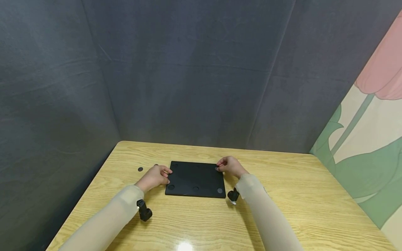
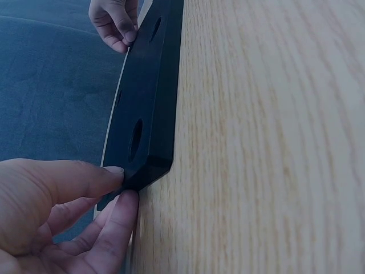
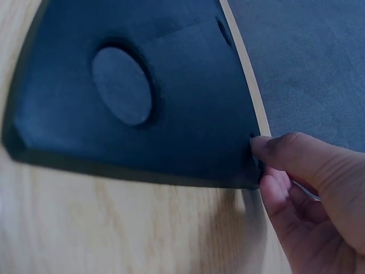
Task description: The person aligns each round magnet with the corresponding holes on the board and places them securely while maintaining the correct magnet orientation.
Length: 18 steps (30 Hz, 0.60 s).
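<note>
A flat black board [image 1: 196, 179] with several round recesses lies on the table. My left hand [image 1: 154, 177] holds the board's left edge; in the left wrist view its thumb and finger meet that edge near a corner. My right hand [image 1: 231, 166] is at the far right corner. Its thumb and finger pinch a small dark disc [image 1: 216, 168], which stands tilted at a recess and is mostly hidden by the fingertips in the right wrist view. A greyer round disc [image 3: 122, 85] fills the near right recess.
One loose black disc [image 1: 140, 169] lies on the wooden table [image 1: 194, 223] left of the board. Another dark disc [image 1: 156, 165] is partly covered by the left hand. A dark grey curtain [image 1: 194, 76] hangs behind the table, and a flower-patterned cloth [image 1: 367, 146] at the right.
</note>
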Tool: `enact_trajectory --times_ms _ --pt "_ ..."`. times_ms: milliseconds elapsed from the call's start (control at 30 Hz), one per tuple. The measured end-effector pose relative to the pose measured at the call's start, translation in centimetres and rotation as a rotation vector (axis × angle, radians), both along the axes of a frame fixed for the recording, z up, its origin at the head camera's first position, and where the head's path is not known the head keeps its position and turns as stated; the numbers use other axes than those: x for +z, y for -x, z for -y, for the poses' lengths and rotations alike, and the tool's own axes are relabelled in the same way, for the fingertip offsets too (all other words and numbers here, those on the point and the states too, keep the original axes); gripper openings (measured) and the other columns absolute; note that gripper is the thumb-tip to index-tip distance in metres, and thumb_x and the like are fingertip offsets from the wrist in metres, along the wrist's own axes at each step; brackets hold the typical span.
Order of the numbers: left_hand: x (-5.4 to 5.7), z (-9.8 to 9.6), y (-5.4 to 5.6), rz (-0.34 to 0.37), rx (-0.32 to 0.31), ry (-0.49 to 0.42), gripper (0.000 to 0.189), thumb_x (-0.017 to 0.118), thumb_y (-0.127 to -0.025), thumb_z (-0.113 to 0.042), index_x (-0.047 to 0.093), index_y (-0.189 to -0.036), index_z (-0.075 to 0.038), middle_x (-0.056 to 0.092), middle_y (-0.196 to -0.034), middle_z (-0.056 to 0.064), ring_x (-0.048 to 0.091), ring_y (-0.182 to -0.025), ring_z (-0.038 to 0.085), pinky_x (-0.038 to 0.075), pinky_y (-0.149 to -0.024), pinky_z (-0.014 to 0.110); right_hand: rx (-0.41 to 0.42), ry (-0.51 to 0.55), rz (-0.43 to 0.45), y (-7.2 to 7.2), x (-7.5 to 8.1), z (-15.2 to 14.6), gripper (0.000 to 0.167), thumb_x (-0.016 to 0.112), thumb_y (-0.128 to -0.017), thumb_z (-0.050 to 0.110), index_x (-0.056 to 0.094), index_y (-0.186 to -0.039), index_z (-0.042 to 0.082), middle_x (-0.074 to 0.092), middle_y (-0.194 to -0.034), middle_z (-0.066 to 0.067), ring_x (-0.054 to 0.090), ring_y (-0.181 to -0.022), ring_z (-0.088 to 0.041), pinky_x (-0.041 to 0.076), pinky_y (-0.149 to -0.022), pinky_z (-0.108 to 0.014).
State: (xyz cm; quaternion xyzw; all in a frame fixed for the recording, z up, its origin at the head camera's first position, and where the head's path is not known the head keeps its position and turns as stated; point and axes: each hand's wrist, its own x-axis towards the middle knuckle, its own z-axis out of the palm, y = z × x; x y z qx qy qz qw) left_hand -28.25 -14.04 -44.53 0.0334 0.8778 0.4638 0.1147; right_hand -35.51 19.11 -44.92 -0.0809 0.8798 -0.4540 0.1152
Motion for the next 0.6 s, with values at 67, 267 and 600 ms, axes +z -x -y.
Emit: enact_trajectory --times_ms 67,267,600 --pt "0.07 -0.02 -0.02 -0.001 -0.001 0.001 0.037 0.070 -0.079 0.003 0.067 -0.116 -0.004 0.059 -0.097 0.010 0.052 -0.081 0.021 0.044 -0.068 0.029 0.001 -0.001 0.005 0.02 0.01 0.01 0.015 0.064 -0.084 -0.011 0.064 -0.098 -0.008 0.067 -0.088 -0.014 0.065 -0.078 -0.014 0.052 -0.071 -0.025" --pt "-0.01 0.02 0.06 -0.004 -0.004 0.001 0.038 0.070 -0.079 0.003 0.067 -0.116 -0.003 0.059 -0.096 0.010 0.052 -0.081 0.020 0.044 -0.068 0.029 -0.012 -0.011 0.013 0.08 0.01 0.06 0.015 0.065 -0.084 -0.009 0.065 -0.098 -0.007 0.067 -0.088 -0.012 0.065 -0.078 -0.014 0.051 -0.071 -0.024" --pt "-0.34 0.15 0.28 -0.022 -0.013 0.006 0.038 0.071 -0.077 0.004 0.068 -0.114 -0.002 0.059 -0.093 0.010 0.052 -0.080 0.020 0.045 -0.068 0.029 -0.010 -0.027 0.000 -0.05 0.05 0.04 0.015 0.067 -0.083 -0.006 0.065 -0.098 -0.005 0.067 -0.087 -0.010 0.063 -0.077 -0.013 0.051 -0.072 -0.025"
